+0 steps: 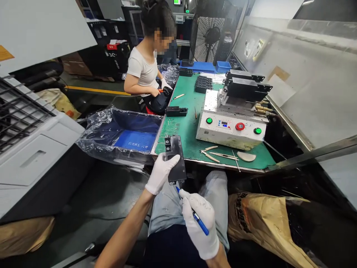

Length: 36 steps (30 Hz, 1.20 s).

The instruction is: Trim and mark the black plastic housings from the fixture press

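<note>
My left hand (161,172), in a white glove, is closed on a black plastic housing (176,160), thumb across its face. The housing is tilted over my lap at the table's front edge, with small screw-like fittings at its top left corner. My right hand (200,219), also gloved, grips a blue pen-shaped tool (200,222). The tool's tip end points up at the housing's lower edge; I cannot tell whether it touches. Nearby on the green table mat (184,130) lie cutting pliers (210,153) and tweezers (224,156).
A white machine (231,132) with green and red buttons carries black housings. More housings (176,111) lie on the mat, some in a stack (203,84). A plastic-lined bin (134,139) stands left of the table. A co-worker (146,70) sits beyond it. A paper sack (259,216) stands at right.
</note>
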Tool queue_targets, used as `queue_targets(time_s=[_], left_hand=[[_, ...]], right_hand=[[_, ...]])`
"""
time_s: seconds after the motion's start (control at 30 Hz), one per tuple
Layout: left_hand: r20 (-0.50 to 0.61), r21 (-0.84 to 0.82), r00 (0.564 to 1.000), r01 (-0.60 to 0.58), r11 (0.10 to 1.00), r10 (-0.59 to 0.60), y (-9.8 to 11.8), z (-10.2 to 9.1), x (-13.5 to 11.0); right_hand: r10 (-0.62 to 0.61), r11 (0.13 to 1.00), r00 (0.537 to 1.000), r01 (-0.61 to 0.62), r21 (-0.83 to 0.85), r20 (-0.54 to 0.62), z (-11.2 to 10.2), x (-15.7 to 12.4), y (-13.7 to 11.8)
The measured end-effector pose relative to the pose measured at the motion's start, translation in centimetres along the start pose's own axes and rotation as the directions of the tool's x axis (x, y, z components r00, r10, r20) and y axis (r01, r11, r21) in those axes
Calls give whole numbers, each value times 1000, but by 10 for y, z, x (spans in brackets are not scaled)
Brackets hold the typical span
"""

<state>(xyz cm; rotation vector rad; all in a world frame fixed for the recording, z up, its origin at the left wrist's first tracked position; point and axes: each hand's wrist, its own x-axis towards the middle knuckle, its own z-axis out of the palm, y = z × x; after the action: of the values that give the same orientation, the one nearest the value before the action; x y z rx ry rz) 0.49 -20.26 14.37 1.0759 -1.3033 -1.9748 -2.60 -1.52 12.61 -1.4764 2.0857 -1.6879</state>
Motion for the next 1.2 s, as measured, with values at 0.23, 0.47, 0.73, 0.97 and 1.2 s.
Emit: queue_targets(time_s=[0.23,0.47,0.73,0.97,1.2], left_hand=[[-22,-36,1000,-5,999,4,-1,-4,-4],[51,-381,982,188,905,-183,2,-29,-7],[257,-503,964,187,844,-61,-9,-30,-4],[131,-200,986,128,971,-103,-26,-39,2],[169,-150,969,205,967,-179,-35,-44,5]], right_hand=[[-23,999,999,24,-27,40,15,2,-1],[99,993,995,-98,65,-10,0,-4,-3],[272,922,961,-247,299,-43,7,4,-26],[256,901,966,-252,352,36,16,9,-30],[202,906,976,-219,362,83,12,8,-34]])
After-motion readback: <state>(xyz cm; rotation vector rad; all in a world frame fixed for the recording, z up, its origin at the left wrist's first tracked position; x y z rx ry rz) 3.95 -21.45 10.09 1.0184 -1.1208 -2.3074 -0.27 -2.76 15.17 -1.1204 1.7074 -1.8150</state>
